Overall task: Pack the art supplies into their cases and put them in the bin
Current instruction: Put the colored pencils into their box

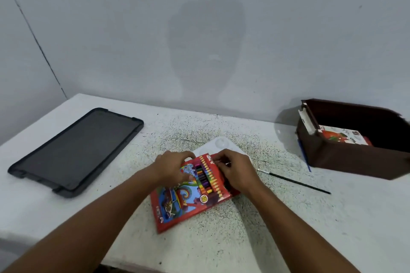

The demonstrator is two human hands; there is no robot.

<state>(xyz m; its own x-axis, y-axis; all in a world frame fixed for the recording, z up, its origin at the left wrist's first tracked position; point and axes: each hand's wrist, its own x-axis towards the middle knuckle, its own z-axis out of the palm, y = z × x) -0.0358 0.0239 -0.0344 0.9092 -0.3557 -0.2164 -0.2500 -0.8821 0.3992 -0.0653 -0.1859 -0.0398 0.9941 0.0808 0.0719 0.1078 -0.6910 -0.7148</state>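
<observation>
Both hands (237, 170) on crayon box (190, 190), prob. closing flap.

Two arms came into the picture from the near edge; both were bare, with no sleeves to be seen; the left hand (175, 165) had no ring, no glove and no band on its wrist; the right hand (236, 170) was just as bare; its wrist had no watch; the fingers (218, 158) looked short and bent.
</observation>
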